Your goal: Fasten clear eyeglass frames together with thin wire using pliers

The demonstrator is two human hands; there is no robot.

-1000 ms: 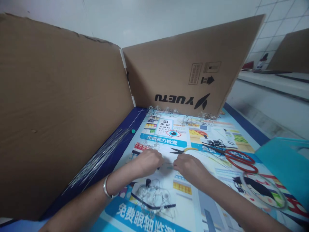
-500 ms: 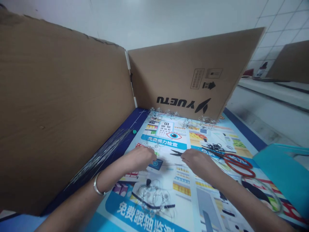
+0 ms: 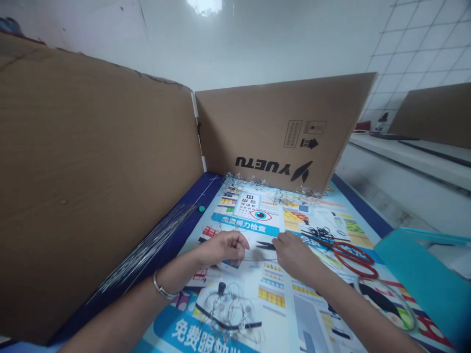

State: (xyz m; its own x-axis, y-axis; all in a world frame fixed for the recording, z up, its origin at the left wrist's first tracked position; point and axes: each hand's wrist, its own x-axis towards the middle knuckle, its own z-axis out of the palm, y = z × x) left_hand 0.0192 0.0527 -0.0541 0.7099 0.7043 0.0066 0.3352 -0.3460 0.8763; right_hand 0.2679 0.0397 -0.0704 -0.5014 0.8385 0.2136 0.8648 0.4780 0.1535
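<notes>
My left hand point(image 3: 225, 248), with a silver bangle on its wrist, is closed with curled fingers, and a thin wire point(image 3: 259, 259) stretches from it toward my right hand. My right hand point(image 3: 296, 254) is wrapped round small pliers, its palm hiding their handles. The dark pointed jaws of the pliers point(image 3: 265, 245) face left, slightly apart, in the gap between my hands. Nearer to me lies a tangle of clear wire pieces point(image 3: 233, 306) with a black strip across it. Scissors with red handles point(image 3: 356, 260) rest to the right of my right hand.
Cardboard panels stand on the left point(image 3: 99, 171) and at the back point(image 3: 257, 127). Long thin wires point(image 3: 143, 250) lie along the left panel. Small clear wire pieces point(image 3: 309, 191) line the back panel's foot. Black loops point(image 3: 320, 234), a clear coil point(image 3: 414, 318) and a turquoise bag point(image 3: 423, 279) are on the right.
My left hand has turned so that its curled fingers show more, and it sits slightly farther right. My right hand keeps its hold on the pliers. The camera view has tilted up a little.
</notes>
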